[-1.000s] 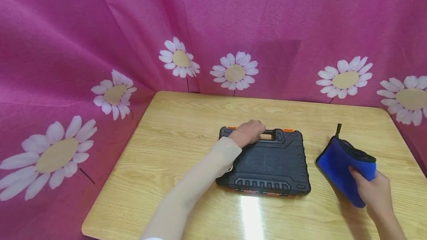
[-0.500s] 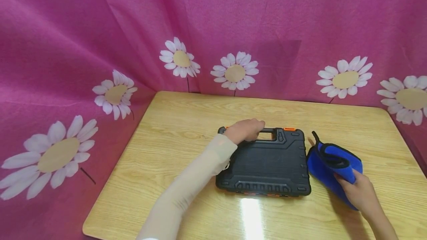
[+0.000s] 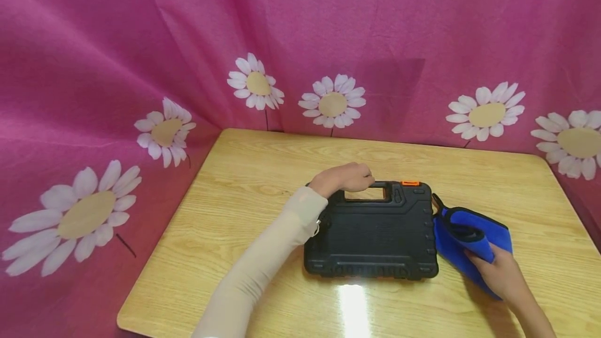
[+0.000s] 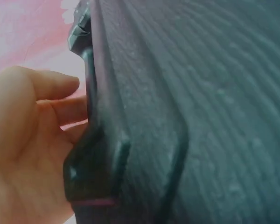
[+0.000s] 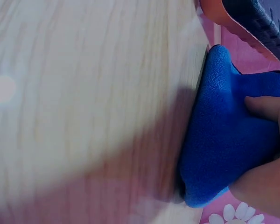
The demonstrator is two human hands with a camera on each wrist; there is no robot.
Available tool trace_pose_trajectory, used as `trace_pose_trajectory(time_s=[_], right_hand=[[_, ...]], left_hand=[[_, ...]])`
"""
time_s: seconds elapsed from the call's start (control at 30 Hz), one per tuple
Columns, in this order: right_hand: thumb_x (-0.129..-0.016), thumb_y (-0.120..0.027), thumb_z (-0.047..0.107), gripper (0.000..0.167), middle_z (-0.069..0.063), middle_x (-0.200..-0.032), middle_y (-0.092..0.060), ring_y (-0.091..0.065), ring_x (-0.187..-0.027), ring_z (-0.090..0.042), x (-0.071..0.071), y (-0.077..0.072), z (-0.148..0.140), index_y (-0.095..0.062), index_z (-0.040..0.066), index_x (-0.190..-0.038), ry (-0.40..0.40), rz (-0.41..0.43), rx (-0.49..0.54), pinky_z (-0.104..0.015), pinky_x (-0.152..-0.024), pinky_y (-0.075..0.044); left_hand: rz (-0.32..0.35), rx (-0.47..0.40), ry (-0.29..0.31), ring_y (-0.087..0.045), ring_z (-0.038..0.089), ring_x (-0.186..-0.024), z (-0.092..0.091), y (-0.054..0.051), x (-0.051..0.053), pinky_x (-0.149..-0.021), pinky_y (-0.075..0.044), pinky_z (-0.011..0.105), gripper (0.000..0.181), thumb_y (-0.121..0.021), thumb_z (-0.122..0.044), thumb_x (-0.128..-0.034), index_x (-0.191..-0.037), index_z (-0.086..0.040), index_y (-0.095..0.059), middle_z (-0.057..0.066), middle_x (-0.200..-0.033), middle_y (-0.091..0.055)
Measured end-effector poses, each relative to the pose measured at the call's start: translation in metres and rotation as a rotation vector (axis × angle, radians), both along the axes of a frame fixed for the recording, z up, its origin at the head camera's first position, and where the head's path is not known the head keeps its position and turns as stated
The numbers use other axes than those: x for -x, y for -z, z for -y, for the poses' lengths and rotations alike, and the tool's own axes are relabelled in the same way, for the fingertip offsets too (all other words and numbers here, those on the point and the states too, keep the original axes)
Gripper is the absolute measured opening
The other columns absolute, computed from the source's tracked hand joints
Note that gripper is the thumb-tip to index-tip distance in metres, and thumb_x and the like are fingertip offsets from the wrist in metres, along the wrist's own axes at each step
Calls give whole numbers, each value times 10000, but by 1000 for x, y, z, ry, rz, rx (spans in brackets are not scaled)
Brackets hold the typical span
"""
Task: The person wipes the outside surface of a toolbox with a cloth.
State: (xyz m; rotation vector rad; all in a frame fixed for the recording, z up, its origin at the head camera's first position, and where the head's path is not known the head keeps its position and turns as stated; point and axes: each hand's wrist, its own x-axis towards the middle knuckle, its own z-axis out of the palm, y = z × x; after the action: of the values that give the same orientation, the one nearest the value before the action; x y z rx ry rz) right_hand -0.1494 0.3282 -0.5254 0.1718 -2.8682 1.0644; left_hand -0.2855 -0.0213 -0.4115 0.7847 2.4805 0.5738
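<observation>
A black plastic tool case [image 3: 375, 233] with an orange latch lies in the middle of the table in the head view, its handle side raised a little. My left hand [image 3: 345, 177] grips it at the handle on the far edge. In the left wrist view, the left hand's fingers [image 4: 56, 85] reach behind the case's handle edge, partly hidden by it. My right hand [image 3: 500, 273] holds a folded blue cloth [image 3: 462, 254] with black edging and a dark loop, close to the case's right side. The right wrist view has the thumb [image 5: 261, 107] pressing on the blue cloth.
A light wood table [image 3: 263, 171] with rounded corners lies beneath everything. Behind it and on the left hangs a magenta curtain [image 3: 281, 14] printed with white daisies. Light reflects off the table in front of the case.
My right hand has brought the blue cloth left, up to the case's side, and the cloth has folded over. The case's handle edge has risen slightly with my left hand.
</observation>
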Motion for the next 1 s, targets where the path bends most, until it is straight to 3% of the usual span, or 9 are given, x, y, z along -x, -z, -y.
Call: trace_pose_trajectory(time_s=[0.13,0.27,0.43,0.63,0.77,0.87,1.0], right_hand=[[-893,-717,45,220,-291,-940,-688,-615,-836,-214,-1,2,0,-677,-116,-1037,-12,-7,0,-162,-623,-410],[-883,-722,36,205,-283,-920,-690,-624,-836,-274,-1,3,0,-677,-113,-1018,-18,-17,-10,-204,-611,-428],[-882,-722,37,187,-287,-914,-691,-641,-846,-391,0,4,0,-682,-102,-1000,-11,-17,-21,-236,-606,-437],[-879,-726,35,179,-282,-921,-694,-647,-842,-371,0,6,-1,-688,-87,-1004,-7,-21,-25,-200,-608,-420],[-876,-726,34,172,-275,-915,-695,-645,-832,-330,-1,6,-1,-686,-79,-1000,-9,-31,-23,-200,-605,-418],[-869,-732,35,174,-259,-906,-697,-627,-801,-223,-2,6,-1,-690,-69,-1003,-13,-37,-16,-209,-607,-417],[-869,-737,43,177,-251,-902,-696,-598,-784,-163,-2,5,-1,-694,-63,-1004,-15,-31,-14,-213,-605,-416]], left_hand=[[17,2,1,-257,89,-515,1,-1,-1,-561,-304,250,444,-372,-186,-1094,-665,-121,-469,-33,-587,-340],[40,-18,-8,-293,93,-546,3,-2,-3,-572,-304,247,389,-390,-170,-1079,-729,-73,-530,-28,-629,-380],[84,-77,-32,-447,128,-665,6,-6,-6,-627,-383,242,296,-423,-154,-1042,-919,4,-641,18,-770,-507],[171,-161,-67,-525,153,-630,8,-10,-6,-623,-442,247,316,-441,-123,-1020,-776,-54,-630,30,-707,-565],[139,-165,-71,-483,155,-614,8,-11,-7,-600,-414,241,301,-436,-143,-1027,-823,-42,-633,12,-695,-527],[88,-164,-68,-467,136,-606,10,-14,-5,-585,-405,245,307,-441,-145,-1030,-868,-13,-666,11,-708,-538],[34,-176,-26,-449,127,-593,12,-21,-2,-584,-402,247,337,-450,-146,-1038,-851,6,-685,20,-690,-536]])
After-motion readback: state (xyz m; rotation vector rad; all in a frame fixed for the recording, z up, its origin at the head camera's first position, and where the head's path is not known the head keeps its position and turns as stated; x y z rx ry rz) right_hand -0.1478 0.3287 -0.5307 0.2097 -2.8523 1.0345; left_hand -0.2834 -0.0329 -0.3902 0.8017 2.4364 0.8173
